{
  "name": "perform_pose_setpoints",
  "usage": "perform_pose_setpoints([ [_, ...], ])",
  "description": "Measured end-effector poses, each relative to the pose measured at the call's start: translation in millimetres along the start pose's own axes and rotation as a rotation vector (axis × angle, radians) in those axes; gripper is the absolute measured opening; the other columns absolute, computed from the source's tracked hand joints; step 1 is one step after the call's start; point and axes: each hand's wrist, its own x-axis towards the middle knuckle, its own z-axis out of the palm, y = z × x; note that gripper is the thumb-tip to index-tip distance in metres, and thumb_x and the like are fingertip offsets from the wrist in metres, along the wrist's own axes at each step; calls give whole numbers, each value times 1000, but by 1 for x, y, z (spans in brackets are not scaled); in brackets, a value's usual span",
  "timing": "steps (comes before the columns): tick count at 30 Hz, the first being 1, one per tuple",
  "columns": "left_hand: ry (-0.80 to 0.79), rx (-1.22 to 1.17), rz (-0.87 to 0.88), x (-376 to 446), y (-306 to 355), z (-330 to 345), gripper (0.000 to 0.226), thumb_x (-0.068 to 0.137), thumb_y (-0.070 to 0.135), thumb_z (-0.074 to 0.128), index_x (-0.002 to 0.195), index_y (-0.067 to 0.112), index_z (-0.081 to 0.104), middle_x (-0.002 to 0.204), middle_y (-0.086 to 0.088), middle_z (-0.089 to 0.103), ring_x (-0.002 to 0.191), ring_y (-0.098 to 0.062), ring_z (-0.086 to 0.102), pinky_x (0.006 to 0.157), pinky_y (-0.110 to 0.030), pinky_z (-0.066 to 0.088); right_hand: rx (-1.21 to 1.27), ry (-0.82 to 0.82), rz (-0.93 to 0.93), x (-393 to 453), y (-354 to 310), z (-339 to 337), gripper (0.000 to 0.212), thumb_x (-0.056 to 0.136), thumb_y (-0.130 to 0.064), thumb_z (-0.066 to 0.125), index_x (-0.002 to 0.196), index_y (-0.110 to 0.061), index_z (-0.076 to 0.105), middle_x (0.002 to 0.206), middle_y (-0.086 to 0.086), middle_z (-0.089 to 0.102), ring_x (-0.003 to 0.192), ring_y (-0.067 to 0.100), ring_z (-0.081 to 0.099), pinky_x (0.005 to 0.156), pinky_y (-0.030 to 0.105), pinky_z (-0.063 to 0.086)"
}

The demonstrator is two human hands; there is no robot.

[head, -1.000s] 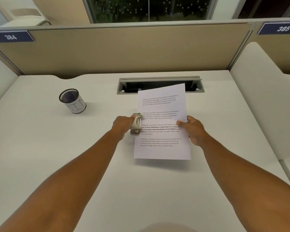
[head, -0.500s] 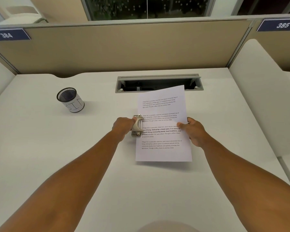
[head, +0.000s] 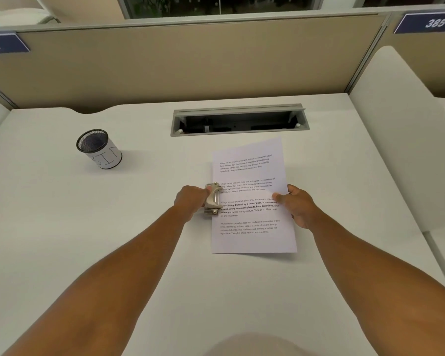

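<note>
L hand (head: pixel 190 201) grips a small metal hole punch (head: pixel 213 200). Its fingers are curled round the punch body w/ the thumb on top, so it's closed on the tool. The punch sits at the left edge of a printed sheet (head: pixel 252 240), approx. halfway along that edge, and the edge is tucked into its mouth. Can't tell if the lever is pressed down.

R hand (head: pixel 299 209) pinches the opposite (right) edge of the sheet at about the same height. The thumb (head: pixel 279 196) lies on the printed face and the other fingers are curled at or behind the edge, mostly hidden.

The sheet has 4 short text blocks, the 3rd partly bold. It's on the white worktop (head: pixel 88 227) a bit right of centre, well in from the front edge, w/ its far end slightly skewed. A thin shadow runs along its near edge, so can't tell if it's fully flat.

Other items:
- A grey cable slot (head: pixel 239 107) is set into the worktop near the back edge, lid open, just beyond the sheet's far end.
- A black mesh cup (head: pixel 99 149) w/ a white hand-lettered label stands upright toward the back-left corner, well apart from both hands.
- A beige partition (head: pixel 190 65) runs along the back edge.
- Blue no. tags sit on the partition: 385 (head: pixel 434 23) at right and 384 (head: pixel 3 43), partly cut off, at left.
</note>
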Motion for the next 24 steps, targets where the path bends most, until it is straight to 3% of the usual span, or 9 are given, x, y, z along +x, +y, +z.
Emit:
perform_pose_setpoints([
  [10,25,11,-45,6,-3,7,32,86,41,67,82,9,60,82,-7,62,79,-24,58,73,-31,44,9,-7,37,2,7,-2,23,87,-11,69,109,-16,66,103,6,74,91,25,72,73,35,58],
  [15,23,27,-62,6,-3,7,29,86,37,65,87,8,62,84,-7,66,80,-23,60,72,-31,45,7,-4,51,3,9,-1,20,87,-9,68,106,-16,66,105,10,74,95,30,71,85,48,58],
  [24,32,13,-72,5,-1,7,20,82,27,68,89,8,66,85,-8,69,78,-22,62,71,-31,46,-52,0,53,2,8,-1,22,88,-11,67,110,-14,64,105,8,73,95,28,71,88,48,56],
])
